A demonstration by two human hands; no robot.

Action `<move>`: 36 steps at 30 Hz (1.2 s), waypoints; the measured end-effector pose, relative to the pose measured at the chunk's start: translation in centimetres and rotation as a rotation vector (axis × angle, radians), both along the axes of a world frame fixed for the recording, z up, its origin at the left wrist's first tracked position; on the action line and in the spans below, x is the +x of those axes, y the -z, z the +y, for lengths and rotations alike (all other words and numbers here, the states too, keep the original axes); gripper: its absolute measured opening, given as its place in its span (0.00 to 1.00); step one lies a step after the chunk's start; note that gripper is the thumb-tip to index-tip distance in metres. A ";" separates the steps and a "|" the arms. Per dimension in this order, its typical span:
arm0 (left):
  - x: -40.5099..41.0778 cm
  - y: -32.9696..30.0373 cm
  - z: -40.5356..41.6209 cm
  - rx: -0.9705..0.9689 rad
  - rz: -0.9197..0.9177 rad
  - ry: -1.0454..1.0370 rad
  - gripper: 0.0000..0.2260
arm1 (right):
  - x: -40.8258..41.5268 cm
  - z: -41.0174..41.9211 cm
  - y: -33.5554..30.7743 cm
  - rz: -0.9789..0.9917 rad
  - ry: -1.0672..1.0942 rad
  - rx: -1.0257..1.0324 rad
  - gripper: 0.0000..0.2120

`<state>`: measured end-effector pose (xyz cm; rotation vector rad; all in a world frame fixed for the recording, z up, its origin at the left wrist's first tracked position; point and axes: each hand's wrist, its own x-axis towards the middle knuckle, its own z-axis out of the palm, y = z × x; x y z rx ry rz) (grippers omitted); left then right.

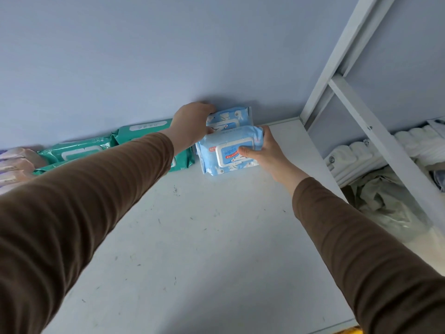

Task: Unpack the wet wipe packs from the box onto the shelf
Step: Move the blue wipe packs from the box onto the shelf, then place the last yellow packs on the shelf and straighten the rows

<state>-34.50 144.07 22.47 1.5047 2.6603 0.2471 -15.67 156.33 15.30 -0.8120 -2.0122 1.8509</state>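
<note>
We held two blue wipe packs at the back of the shelf point(216, 237), by the wall. Our left hand point(192, 126) gripped the rear blue pack point(231, 118); our right hand point(262, 150) gripped the front blue pack point(216, 150), thumb on its lid. Green packs point(79, 148) lay just to the left.

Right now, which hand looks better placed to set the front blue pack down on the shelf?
Probably the right hand: its thumb already lies across the front blue pack, just above the shelf. The left hand is busy on the rear blue pack against the wall.
</note>
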 end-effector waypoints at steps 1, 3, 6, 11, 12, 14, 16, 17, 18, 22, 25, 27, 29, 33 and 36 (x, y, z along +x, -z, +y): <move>0.1 0.0 0.0 -0.001 0.006 -0.001 0.18 | -0.1 -0.1 0.1 -0.016 0.001 0.037 0.26; 0.2 0.0 -0.1 -0.013 0.019 -0.002 0.19 | -0.3 -0.3 0.2 -0.039 0.018 0.122 0.28; 0.6 -0.1 -0.4 -0.027 0.033 0.004 0.19 | -0.3 -0.4 0.2 -0.056 0.057 0.187 0.31; 1.5 -0.5 -2.6 0.035 0.030 -0.036 0.20 | 0.2 -1.1 0.2 -0.088 0.157 0.183 0.31; 1.8 -0.6 -3.3 0.058 0.027 -0.041 0.21 | 0.4 -1.3 0.2 -0.107 0.191 0.209 0.31; 2.6 -0.8 -4.8 0.102 0.028 -0.040 0.23 | 1.1 -1.7 0.3 -0.175 0.258 0.298 0.34; 3.7 -1.2 -6.4 0.129 0.032 -0.037 0.23 | 2.1 -2.3 0.4 -0.243 0.312 0.383 0.37; 4.4 -1.4 -7.2 0.139 0.030 -0.037 0.23 | 2.8 -2.7 0.4 -0.266 0.332 0.412 0.37; 5.2 -1.6 -8.1 0.148 0.027 -0.037 0.22 | 3.5 -3.3 0.3 -0.282 0.351 0.436 0.37; 9.4 -1.9 -12.2 0.187 0.001 -0.027 0.21 | 7.8 -7.0 -1.0 -0.297 0.340 0.527 0.30; 13.7 -1.1 -15.9 0.187 -0.032 0.002 0.21 | 12.4 -11.7 -2.5 -0.291 0.228 0.609 0.26; 16.9 -0.3 -18.6 0.187 -0.068 0.026 0.20 | 16.1 -15.1 -3.3 -0.294 0.174 0.658 0.24; 20.5 0.7 -21.3 0.209 -0.104 0.039 0.19 | 20.2 -18.3 -3.8 -0.307 0.131 0.686 0.22; 27.9 2.4 -25.9 0.252 -0.165 0.116 0.17 | 28.9 -23.3 -4.2 -0.333 0.096 0.733 0.19; 33.4 3.2 -27.6 0.301 -0.230 0.177 0.16 | 35.8 -25.2 -3.8 -0.354 0.108 0.769 0.16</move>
